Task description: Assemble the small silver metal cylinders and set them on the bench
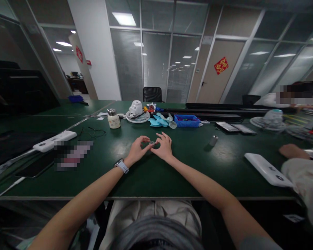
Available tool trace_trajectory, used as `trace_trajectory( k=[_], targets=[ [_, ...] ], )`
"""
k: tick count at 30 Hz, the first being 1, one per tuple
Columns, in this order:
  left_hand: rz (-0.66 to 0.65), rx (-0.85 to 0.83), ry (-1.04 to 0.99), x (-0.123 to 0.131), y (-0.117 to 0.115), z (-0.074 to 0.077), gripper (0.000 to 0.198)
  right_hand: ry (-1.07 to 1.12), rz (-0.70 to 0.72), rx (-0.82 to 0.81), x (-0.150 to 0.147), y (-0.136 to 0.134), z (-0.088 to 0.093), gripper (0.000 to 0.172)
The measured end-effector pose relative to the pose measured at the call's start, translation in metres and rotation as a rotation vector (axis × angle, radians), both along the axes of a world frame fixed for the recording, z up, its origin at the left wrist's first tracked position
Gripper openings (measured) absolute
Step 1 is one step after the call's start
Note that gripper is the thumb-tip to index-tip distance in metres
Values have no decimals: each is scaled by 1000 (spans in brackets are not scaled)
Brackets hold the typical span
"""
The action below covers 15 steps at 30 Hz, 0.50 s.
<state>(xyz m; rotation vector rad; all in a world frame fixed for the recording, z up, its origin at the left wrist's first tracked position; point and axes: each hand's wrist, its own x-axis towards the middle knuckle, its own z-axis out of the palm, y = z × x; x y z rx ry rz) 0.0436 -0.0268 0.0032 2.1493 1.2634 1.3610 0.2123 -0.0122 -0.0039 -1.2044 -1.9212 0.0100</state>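
Over the green table [146, 180], my left hand [138, 150] and my right hand [163, 146] meet at the fingertips. Between them is a small greyish ring-shaped part [152, 142], pinched by thumb and fingers from both sides. Its exact kind is too small to make out, and the fingertips cover some of its edge. To the right of my hands a short silvery metal cylinder [214, 140] stands on the tabletop. Beyond my hands lie light-blue fan blades [160, 120] and a white fan housing on its round grille [137, 116].
A blue bin [187, 121] with small parts and a cream jar [114, 119] stand farther back. White power strips [56, 141] and a phone [36, 166] lie left. On the right are a white device [267, 169], flat dark panels [227, 127] and another person's arm [299, 173].
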Motion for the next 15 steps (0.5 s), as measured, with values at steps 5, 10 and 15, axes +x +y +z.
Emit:
trace_trajectory(
  k=[5, 10, 15],
  targets=[
    [-15, -18, -87, 4, 0, 5, 39, 18, 30, -27, 2, 0, 0, 28],
    [-11, -55, -102, 7, 6, 11, 36, -37, 9, 19, 2, -4, 0, 27],
    [-3, -3, -13, 9, 12, 14, 28, -35, 7, -29, 2, -6, -1, 28]
  ],
)
